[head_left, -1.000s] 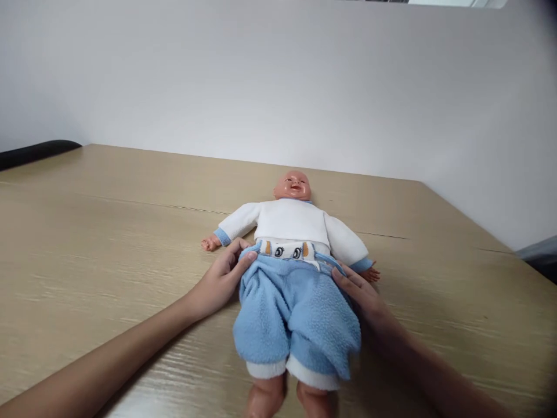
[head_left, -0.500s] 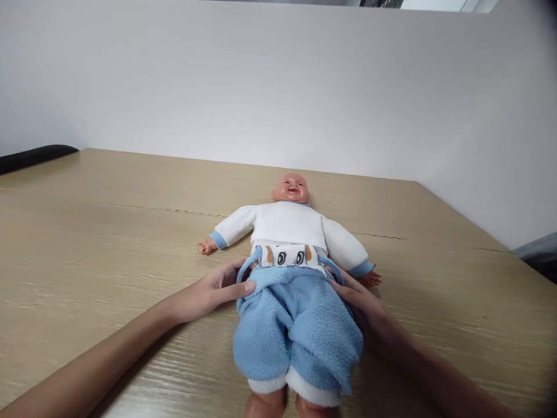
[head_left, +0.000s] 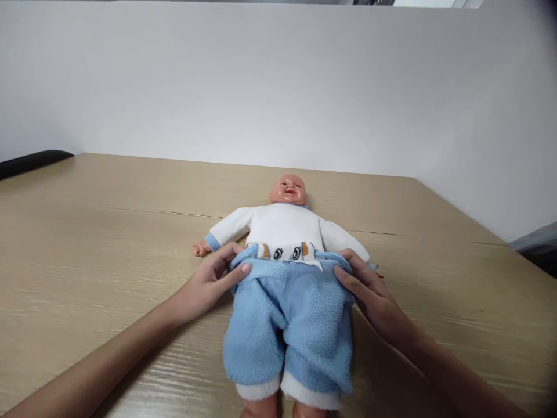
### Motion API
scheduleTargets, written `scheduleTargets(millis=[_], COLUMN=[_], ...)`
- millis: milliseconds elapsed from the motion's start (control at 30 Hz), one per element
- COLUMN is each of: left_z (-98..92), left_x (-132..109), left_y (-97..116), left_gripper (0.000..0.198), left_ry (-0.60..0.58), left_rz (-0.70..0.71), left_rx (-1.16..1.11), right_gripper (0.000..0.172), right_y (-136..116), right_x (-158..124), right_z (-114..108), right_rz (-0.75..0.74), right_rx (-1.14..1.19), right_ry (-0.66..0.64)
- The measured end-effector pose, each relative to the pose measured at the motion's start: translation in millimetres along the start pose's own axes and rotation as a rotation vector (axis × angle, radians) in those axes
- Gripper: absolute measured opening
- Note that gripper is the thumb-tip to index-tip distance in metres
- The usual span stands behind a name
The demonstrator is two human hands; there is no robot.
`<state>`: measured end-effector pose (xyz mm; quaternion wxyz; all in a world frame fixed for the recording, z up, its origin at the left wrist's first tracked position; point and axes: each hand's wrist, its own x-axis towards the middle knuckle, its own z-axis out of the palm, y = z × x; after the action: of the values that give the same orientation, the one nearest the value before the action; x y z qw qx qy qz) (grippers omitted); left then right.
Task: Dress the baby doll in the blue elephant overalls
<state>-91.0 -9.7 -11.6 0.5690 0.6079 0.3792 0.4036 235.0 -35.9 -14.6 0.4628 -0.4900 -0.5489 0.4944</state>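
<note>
A baby doll (head_left: 288, 190) lies on its back on a wooden table (head_left: 100, 232), head away from me. It wears a white top (head_left: 285, 226) with blue cuffs and fluffy light-blue trousers (head_left: 289, 319) with white leg cuffs. A white band with printed eyes (head_left: 287, 252) shows above the waistband. My left hand (head_left: 208, 283) pinches the left side of the trousers' waistband. My right hand (head_left: 373, 293) grips the waistband's right side, covering the doll's hand there. The doll's feet are cut off at the bottom edge.
A plain white wall (head_left: 278, 87) rises behind the table. A dark curved object (head_left: 30, 161) sits at the far left edge. Something grey (head_left: 537, 244) lies past the table's right edge.
Both hands have pulled the trousers' waistband up toward the doll's chest, covering the blue straps and part of the printed band. My right hand now grips from on top.
</note>
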Motion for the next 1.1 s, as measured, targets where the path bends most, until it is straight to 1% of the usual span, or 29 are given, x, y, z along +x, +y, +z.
scheduleTargets(millis=[67, 133, 167, 233, 333, 433, 500, 567, 667, 767, 833, 900, 1000, 1033, 1100], left_z=[-2.8, -5.6, -6.7, -7.9, -7.6, -5.9, -4.0, -1.7, 1.8, 3.8, 3.9, 2.1, -7.7, -13.4, -27.9], left_x=[7.4, 19.2, 26.1, 39.6, 53.4, 55.4, 51.7, 46.8, 42.8, 45.1, 47.9, 49.2, 45.4, 42.8, 36.7], left_y=[3.1, 9.1, 12.6, 18.3, 16.5, 0.9, -10.7, -17.8, -19.6, -19.5, -20.9, -21.7, -17.6, -14.7, -8.8], left_gripper=[0.034, 0.037, 0.040, 0.045, 0.050, 0.048, 0.048, 0.048, 0.048, 0.049, 0.050, 0.052, 0.051, 0.049, 0.043], left_ry=[0.090, 0.147, 0.150, 0.117, 0.068, 0.115, 0.146, 0.143, 0.135, 0.158, 0.167, 0.154, 0.079, 0.054, -0.026], left_rz=[0.101, 0.146, 0.140, 0.086, -0.014, -0.020, 0.013, 0.012, -0.024, -0.041, -0.040, -0.019, 0.005, 0.023, 0.063], left_rx=[0.048, 0.090, 0.100, 0.104, 0.150, 0.187, 0.202, 0.189, 0.069, -0.054, -0.081, -0.043, 0.147, 0.236, 0.402], right_gripper=[0.035, 0.034, 0.033, 0.034, 0.041, 0.048, 0.047, 0.040, 0.034, 0.039, 0.042, 0.041, 0.034, 0.032, 0.026], right_y=[-14.0, -27.1, -32.3, -37.7, -29.7, -8.8, 3.3, 9.4, 8.0, 2.7, 0.8, 1.2, 5.4, 7.2, 10.6], right_x=[4.6, 13.0, 18.8, 33.1, 54.6, 65.0, 63.9, 59.3, 51.7, 47.9, 48.3, 50.2, 53.1, 53.3, 52.0], right_z=[4.0, 9.5, 12.3, 16.8, 18.8, 16.7, 16.1, 17.9, 23.8, 29.4, 31.4, 31.4, 24.0, 18.7, 3.9], right_rz=[-0.046, -0.070, -0.083, -0.106, -0.094, -0.026, 0.027, 0.091, 0.235, 0.357, 0.375, 0.358, 0.279, 0.238, 0.139], right_rx=[-0.022, -0.021, -0.018, -0.019, 0.008, 0.041, 0.057, 0.138, 0.364, 0.521, 0.546, 0.536, 0.445, 0.370, 0.128], right_ry=[-0.003, 0.007, 0.016, 0.038, 0.089, 0.105, 0.106, 0.116, 0.128, 0.141, 0.142, 0.122, 0.077, 0.062, 0.007])
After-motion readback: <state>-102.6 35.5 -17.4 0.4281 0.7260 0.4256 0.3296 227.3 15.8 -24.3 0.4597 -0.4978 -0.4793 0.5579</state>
